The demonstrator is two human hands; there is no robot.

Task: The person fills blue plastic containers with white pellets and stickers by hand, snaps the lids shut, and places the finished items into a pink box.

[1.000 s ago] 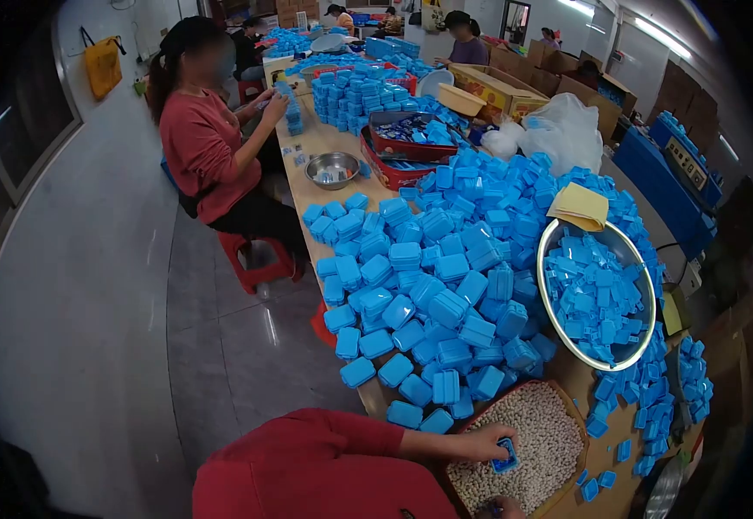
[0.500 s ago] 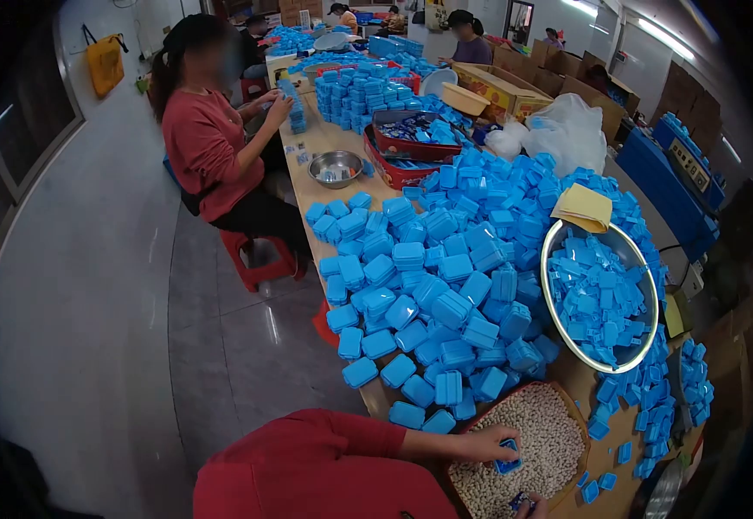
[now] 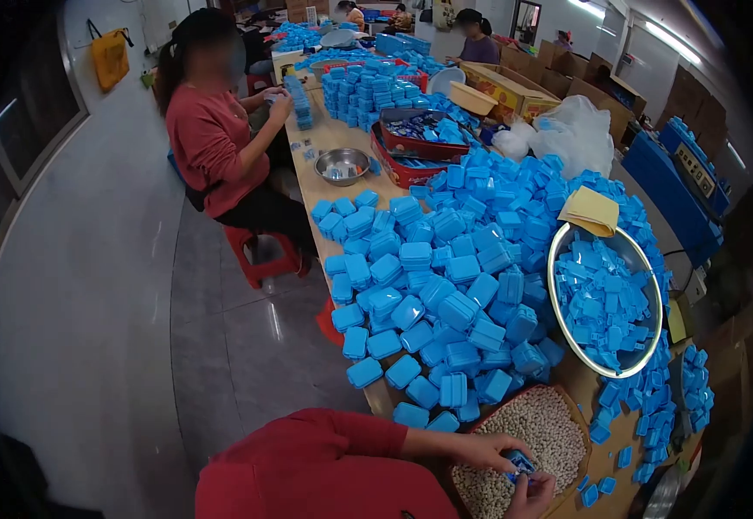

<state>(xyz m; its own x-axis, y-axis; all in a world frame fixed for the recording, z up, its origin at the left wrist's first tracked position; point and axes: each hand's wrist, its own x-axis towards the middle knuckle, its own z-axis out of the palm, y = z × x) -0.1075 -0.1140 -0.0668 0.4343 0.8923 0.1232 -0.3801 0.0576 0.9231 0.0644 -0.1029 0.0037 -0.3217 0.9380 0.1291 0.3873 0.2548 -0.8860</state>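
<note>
My left hand (image 3: 489,451) is closed on a small blue plastic case (image 3: 513,454) above a box of small whitish pellets (image 3: 536,424). Pinched at the case by my right hand (image 3: 532,496) is a small dark blue piece (image 3: 525,467) with pale marks, too small to make out fully. Both hands meet at the case, whose inside is mostly hidden by fingers. Heaped beyond the pellets lie many closed blue cases (image 3: 458,310), several of them near the box's left edge.
At the right stands a metal basin (image 3: 552,275) of blue case parts, with a yellow cloth (image 3: 590,212) on its rim. Farther along are a steel bowl (image 3: 342,166), a red tray (image 3: 419,149) and stacked cases (image 3: 368,93). A co-worker (image 3: 212,143) sits at the left.
My right hand has risen from the pellets to the case, bringing the dark blue piece against it. My left hand has shifted slightly right and down with the case. The view has shifted slightly.
</note>
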